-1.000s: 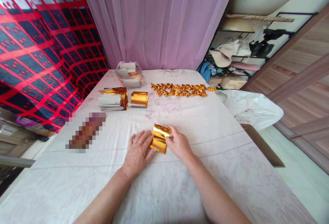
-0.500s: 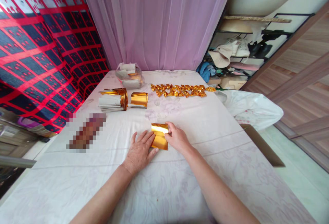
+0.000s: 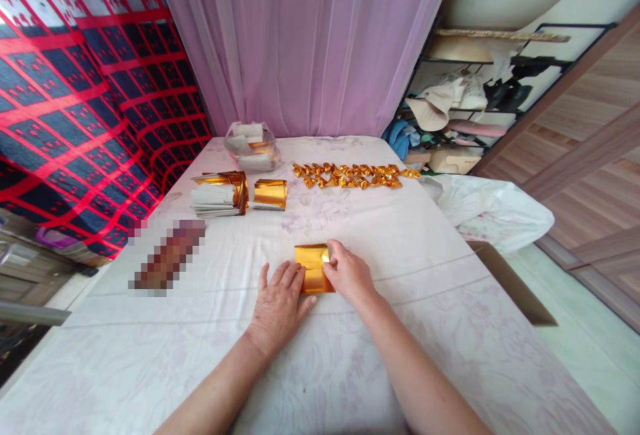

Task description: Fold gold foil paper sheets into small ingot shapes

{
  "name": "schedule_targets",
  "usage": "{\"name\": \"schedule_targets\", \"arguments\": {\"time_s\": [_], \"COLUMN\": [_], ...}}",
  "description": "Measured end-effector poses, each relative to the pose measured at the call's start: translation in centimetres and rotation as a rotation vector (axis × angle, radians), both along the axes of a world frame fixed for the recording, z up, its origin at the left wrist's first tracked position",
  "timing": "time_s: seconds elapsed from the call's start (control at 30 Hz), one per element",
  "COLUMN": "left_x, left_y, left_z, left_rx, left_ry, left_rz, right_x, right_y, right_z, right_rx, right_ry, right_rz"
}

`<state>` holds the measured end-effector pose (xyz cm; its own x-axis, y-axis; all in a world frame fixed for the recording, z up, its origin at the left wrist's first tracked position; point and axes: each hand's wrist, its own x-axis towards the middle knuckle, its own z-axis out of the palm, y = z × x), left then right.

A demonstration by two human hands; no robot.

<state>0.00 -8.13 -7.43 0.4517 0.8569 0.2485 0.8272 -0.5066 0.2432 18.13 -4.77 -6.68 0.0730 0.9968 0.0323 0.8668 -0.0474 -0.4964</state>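
Lying straighter than a second ago, gold foil (image 3: 314, 279) sits midway between the table's (image 3: 425, 315) side edges, halves apparently aligned. Left hand (image 3: 279, 302): fingers spread, touching foil; right hand (image 3: 351, 275): thumb and forefinger pinching right edge.

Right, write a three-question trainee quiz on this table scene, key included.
1. True or false: both the left hand and the right hand touch the gold foil.
2. Which is closer to the purple curtain: the clear bag or the gold foil?
3. Fill in, from the person's view: the twisted gold pieces lie to the ____ of the clear bag.

Key: 1. True. 2. The clear bag. 3. Right.
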Motion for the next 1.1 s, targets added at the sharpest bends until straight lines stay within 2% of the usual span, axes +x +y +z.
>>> {"name": "schedule_targets", "arguments": {"time_s": [0.13, 0.3, 0.5, 0.73, 0.9, 1.1], "left_x": [0.1, -0.2, -0.8, -0.8, -0.7, -0.9], "left_y": [0.2, 0.3, 0.7, 1.3, 1.3, 1.4], "left_z": [-0.2, -0.4, -0.1, 0.8, 0.9, 0.6], "left_rx": [0.002, 0.07, -0.01, -0.102, -0.124, -0.127], "left_ry": [0.022, 0.058, 0.065, 0.018, -0.012, -0.016], "left_rz": [-0.007, -0.019, -0.007, 0.011, 0.028, 0.01], "right_x": [0.3, 1.0, 1.8, 3.5, 2.9, 1.7], "right_y": [-0.8, -1.3, -1.7, -2.7, -2.6, -2.1], "right_z": [-0.4, -0.9, -1.2, -1.1, -1.1, -1.5], "right_rx": [0.078, 0.154, 0.181, 0.189, 0.218, 0.228], "right_ry": [-0.041, -0.053, -0.052, 0.111, 0.207, 0.126], "right_rz": [0.003, 0.175, 0.265, 0.418, 0.349, 0.197]}}
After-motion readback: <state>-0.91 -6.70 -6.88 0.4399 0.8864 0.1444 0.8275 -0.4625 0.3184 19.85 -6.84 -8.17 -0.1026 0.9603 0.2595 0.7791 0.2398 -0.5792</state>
